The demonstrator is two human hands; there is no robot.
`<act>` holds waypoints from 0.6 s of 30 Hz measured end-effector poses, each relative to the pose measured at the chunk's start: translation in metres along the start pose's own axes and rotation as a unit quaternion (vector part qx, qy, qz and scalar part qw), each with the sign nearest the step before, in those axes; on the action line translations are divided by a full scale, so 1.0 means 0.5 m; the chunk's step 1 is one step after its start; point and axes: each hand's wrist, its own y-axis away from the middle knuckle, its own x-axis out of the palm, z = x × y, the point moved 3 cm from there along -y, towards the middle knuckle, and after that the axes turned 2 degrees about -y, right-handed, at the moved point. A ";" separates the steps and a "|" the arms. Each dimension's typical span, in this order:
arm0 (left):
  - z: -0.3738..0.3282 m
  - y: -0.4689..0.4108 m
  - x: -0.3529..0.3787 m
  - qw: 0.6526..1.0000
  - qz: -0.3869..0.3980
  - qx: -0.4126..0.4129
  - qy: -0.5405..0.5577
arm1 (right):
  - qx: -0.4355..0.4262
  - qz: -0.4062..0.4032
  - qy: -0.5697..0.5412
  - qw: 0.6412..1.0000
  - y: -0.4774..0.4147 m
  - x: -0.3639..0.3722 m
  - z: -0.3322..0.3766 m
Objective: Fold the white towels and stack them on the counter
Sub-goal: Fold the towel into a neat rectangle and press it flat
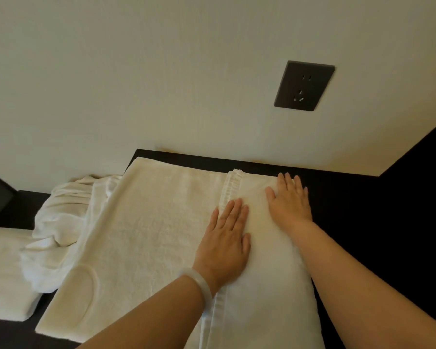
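Head view — dark counter (368,212) meets cream wall (161,71).

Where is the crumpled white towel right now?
In the head view, the crumpled towel lies at the left by the wall, between the folded towel at lower left and the large towel spread on the counter.

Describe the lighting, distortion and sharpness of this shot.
Head view: dim, warm yellowish light tints the white towel; the black counter goes nearly featureless; wide-angle distortion tilts the wall outlet; the frame is soft overall, with no glare.
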 end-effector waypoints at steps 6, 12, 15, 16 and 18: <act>0.002 -0.003 0.002 1.000 0.004 -0.006 -0.003 | -0.053 -0.038 0.028 0.997 0.150 0.036 0.070; 0.018 0.028 -0.010 0.998 0.012 -0.063 0.000 | -0.072 -0.038 0.008 0.997 0.273 0.069 0.073; 0.050 0.070 -0.016 0.996 0.036 -0.071 -0.036 | -0.062 -0.018 0.011 0.998 0.303 0.061 0.089; 0.065 0.089 -0.021 0.995 0.044 -0.071 -0.050 | -0.053 0.002 0.007 0.999 0.315 0.057 0.100; 0.103 0.133 -0.039 0.993 0.051 -0.083 -0.071 | -0.052 0.031 0.007 0.998 0.341 0.054 0.122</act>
